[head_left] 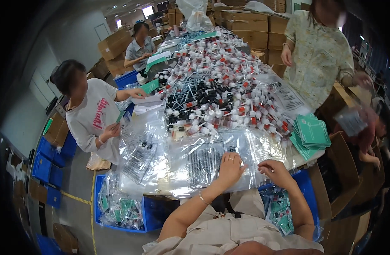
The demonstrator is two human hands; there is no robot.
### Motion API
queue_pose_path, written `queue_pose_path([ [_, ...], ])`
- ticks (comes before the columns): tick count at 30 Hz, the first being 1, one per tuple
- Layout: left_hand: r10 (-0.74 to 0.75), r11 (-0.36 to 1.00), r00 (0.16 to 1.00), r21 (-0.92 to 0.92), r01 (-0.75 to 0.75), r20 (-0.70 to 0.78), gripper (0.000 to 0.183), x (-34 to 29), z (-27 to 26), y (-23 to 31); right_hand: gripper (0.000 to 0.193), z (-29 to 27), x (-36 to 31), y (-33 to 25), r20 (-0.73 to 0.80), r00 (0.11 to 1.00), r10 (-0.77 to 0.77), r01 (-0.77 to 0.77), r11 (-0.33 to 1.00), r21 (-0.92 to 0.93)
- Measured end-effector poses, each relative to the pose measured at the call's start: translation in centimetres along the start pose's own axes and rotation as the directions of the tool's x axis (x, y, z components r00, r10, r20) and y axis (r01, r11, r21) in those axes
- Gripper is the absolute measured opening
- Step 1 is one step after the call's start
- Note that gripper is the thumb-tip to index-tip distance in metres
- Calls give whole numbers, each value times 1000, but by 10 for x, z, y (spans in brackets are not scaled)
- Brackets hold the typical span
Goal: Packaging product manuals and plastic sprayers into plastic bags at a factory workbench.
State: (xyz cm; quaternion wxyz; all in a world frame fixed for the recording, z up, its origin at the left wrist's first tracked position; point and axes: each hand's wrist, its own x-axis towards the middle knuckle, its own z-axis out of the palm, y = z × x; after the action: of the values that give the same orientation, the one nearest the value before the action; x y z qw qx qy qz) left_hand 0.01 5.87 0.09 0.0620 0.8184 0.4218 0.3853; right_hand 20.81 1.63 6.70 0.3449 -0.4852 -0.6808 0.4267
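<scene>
In front of me, clear plastic bags point(246, 182) lie flat at the near edge of the table. My left hand point(230, 169) is on them, fingers bent and closed on the plastic, with a ring and a bracelet showing. To its right, my right hand point(276, 172) hovers by the bag's edge. Its fingers are loosely curled and apart, and nothing shows between them. Just beyond both hands rises a large pile of small capped tubes point(229, 93) with white, black and red parts. Dark print covers a bag point(203, 163) left of my left hand.
Green booklets point(311, 131) are stacked at the right. Blue bins with bagged items stand below the table's edge, left point(118, 208) and right point(284, 212). Two people work along the left side, and another person point(318, 55) stands at the right. Cardboard boxes point(254, 29) stand behind.
</scene>
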Motion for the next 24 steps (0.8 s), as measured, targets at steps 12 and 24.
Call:
queue_pose_path([
  [12, -57, 962, 998, -271, 46, -36, 10, -1, -8, -22, 19, 23, 59, -10, 42, 964, 261, -263, 963, 51],
  [24, -178, 923, 975, -321, 212, 133, 24, 3, -41, -6, 13, 42, 73, -9, 324, 891, 318, -398, 890, 220],
])
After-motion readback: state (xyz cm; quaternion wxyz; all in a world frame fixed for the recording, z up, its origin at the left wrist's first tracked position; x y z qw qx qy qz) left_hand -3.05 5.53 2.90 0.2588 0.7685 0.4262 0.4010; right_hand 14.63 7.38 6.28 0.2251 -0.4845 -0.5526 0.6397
